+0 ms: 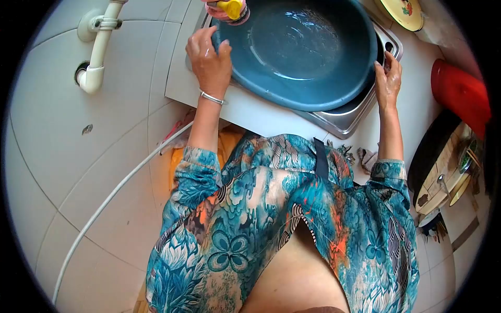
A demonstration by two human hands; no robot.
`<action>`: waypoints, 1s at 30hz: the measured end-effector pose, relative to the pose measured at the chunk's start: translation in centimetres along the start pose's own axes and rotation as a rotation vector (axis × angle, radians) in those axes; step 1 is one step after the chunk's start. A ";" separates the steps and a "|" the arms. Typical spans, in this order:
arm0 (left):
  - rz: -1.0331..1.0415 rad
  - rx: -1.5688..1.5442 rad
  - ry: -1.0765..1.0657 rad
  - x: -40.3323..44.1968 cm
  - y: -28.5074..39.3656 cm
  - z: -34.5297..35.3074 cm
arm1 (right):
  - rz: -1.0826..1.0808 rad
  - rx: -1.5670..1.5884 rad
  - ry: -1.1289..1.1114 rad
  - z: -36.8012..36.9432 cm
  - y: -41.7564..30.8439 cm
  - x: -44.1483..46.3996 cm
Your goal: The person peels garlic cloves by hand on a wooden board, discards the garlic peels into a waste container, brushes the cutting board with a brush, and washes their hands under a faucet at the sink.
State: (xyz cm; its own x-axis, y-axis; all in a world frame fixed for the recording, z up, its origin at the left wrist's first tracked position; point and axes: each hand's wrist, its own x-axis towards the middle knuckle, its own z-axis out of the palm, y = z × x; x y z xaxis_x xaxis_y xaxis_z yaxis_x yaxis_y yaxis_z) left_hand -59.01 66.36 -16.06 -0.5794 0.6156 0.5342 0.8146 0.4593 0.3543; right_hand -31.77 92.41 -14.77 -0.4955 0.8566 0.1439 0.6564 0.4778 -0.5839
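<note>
A large dark blue-grey plastic basin [255,86] rests over a steel sink [339,125]. Shallow, clear liquid glints on its bottom. My left hand [210,61] is at the basin's left side, fingers apart and thumb close to the rim; a bracelet circles that wrist. On the opposite side, my right hand [388,82] has its thumb by the rim and its fingers spread away from it. Both hands look wet. I cannot tell how firmly either touches the basin. Neither hand visibly holds anything.
A yellow-and-pink object [232,9] is partly cut off above the basin. A yellow decorated plate [402,11] and a red object [459,88] are at the right. A white pipe [99,57] and pale hose [112,193] run at the left.
</note>
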 end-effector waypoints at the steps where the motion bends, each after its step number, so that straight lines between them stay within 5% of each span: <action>1: -0.157 -0.126 -0.042 -0.3 0.2 -0.2 | 0.048 0.124 -0.023 0.2 0.2 0.2; 2: -0.315 -0.254 -0.086 -0.8 0.4 -0.2 | 0.096 0.246 -0.050 0.4 0.4 0.4; 6: -0.694 -0.583 -0.213 -3.7 -0.4 1.1 | 0.021 -0.119 -0.105 1.3 -2.6 0.3; 10: -1.025 -0.970 -0.162 -3.0 0.7 0.5 | 0.310 0.332 -0.173 0.7 -1.8 2.0; 22: -1.242 -1.250 -0.338 -3.0 2.4 -0.2 | 0.138 0.512 -0.211 -10.5 -7.6 4.0; 25: -1.296 -1.515 -0.376 -4.8 3.8 0.9 | 0.120 0.520 -0.101 -12.3 -9.9 4.6; 30: -1.498 -1.723 -0.482 -6.8 7.4 0.7 | -0.093 0.288 -0.144 -14.7 -13.0 7.3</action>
State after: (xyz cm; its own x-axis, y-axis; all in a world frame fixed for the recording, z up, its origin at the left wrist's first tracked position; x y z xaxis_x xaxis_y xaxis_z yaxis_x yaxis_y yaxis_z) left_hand -49.04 66.06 -17.62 -0.3279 0.6563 -0.6796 -0.9138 -0.0379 0.4043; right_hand -35.60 95.31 5.64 -0.6347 0.7656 0.1051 0.4268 0.4607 -0.7782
